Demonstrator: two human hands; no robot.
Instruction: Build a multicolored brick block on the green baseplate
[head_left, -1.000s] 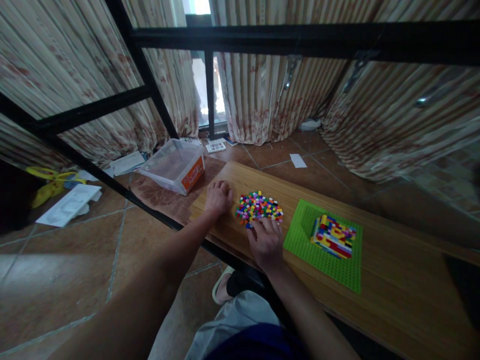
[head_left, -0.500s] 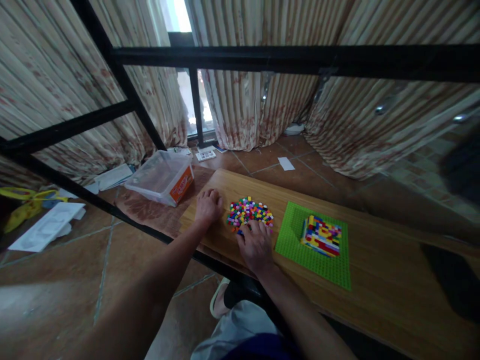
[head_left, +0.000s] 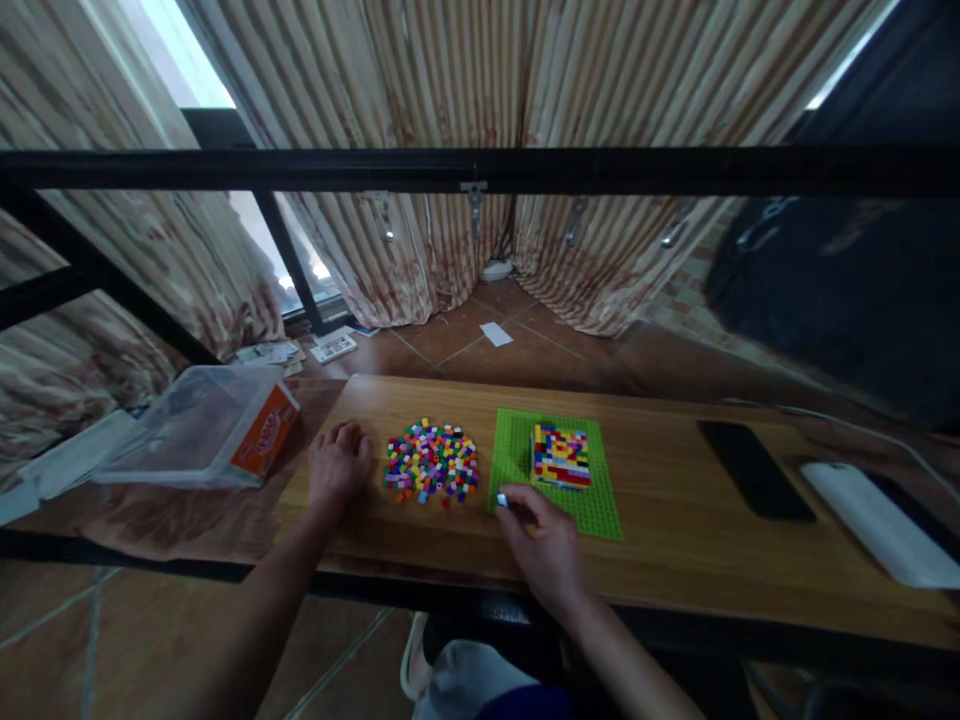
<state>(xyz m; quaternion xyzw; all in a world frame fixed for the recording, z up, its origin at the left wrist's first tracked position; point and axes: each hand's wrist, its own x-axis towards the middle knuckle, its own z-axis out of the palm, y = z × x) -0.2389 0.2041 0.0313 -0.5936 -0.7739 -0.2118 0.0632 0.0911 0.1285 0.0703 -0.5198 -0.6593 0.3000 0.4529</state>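
In the head view my right hand (head_left: 541,540) pinches a small white brick (head_left: 502,499) between thumb and fingertips, over the near-left part of a green baseplate (head_left: 604,505). On that plate stands a multicoloured block of stacked toy bricks (head_left: 561,458), just beyond my fingers. A pile of loose small bricks (head_left: 431,460) in many colours lies spread on the wooden table, left of the plate. My left hand (head_left: 339,465) rests on the tabletop left of the pile, its fingers curled together in a loose fist, with nothing seen in it.
A clear plastic box (head_left: 187,430) with an orange label stands beyond the table's left end. Right of the baseplate lie a black phone-like slab (head_left: 754,468) and a white flat object (head_left: 881,520). A black metal rail (head_left: 420,170) crosses before the curtains (head_left: 450,90).
My view has turned to the right. My right hand has left the brick pile and moved right to the baseplate, holding a small white brick. My left hand stays resting on the table.
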